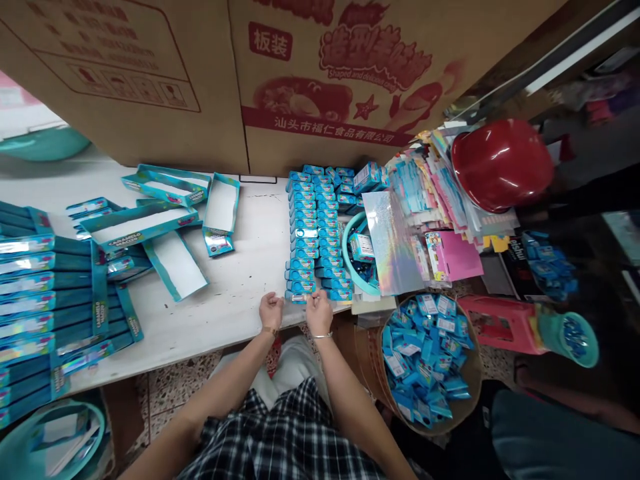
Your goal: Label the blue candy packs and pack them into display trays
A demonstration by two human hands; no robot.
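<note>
Two columns of small blue boxes (303, 233) lie in rows on the white table in front of me. My right hand (319, 315) is at the near end of these columns, its fingers pinched at the right end of the nearest small blue box (298, 297). Just left of that box, my left hand (271, 311) hovers by the table edge with its fingers curled together; nothing shows in them. Open blue display trays (175, 263) with white insides lie scattered further left, several of them overlapping.
Stacked blue trays (30, 307) fill the table's left end. A large carton (320, 133) walls off the back. To the right are a teal basin (346, 250), a silvery sheet (393, 247), a red bowl (503, 163) and a round tub (477, 393) of small boxes. Someone sits at far right.
</note>
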